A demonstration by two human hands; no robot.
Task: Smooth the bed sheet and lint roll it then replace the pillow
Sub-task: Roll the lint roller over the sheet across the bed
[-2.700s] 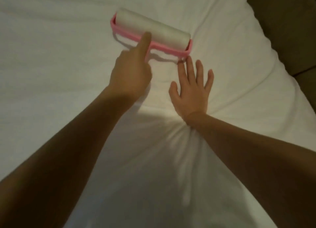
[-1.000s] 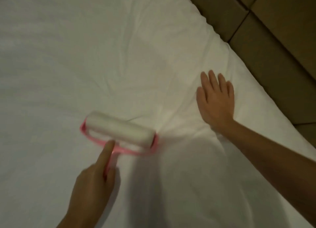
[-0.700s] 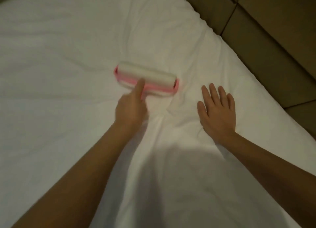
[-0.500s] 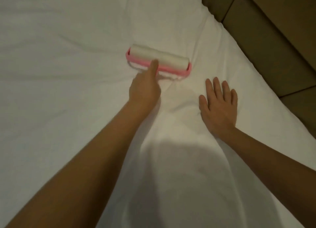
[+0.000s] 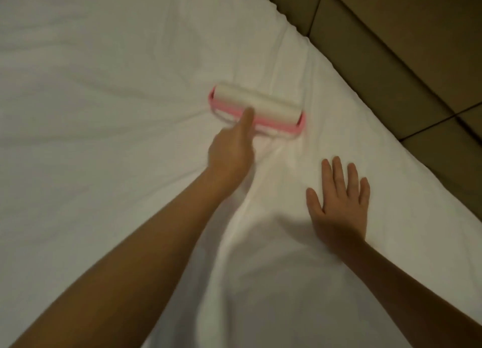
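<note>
Head view, left hand point(image 5: 230, 150) gripping lint roller point(image 5: 263, 104), right hand point(image 5: 339, 208) flat on sheet point(image 5: 104, 92)

The lint roller point(image 5: 257, 110) lay on the bed sheet point(image 5: 104, 86) just above the middle of the view, its length running from 10 to 4 o'clock. The left hand point(image 5: 230, 152) held it from its 7 o'clock side, forefinger reaching onto the frame. The right hand point(image 5: 339, 204) rested flat on the sheet at 4 o'clock from the roller, apart from it. Beyond the bed's edge, at 1 to 3 o'clock, lay seamed panels point(image 5: 404, 34).
</note>
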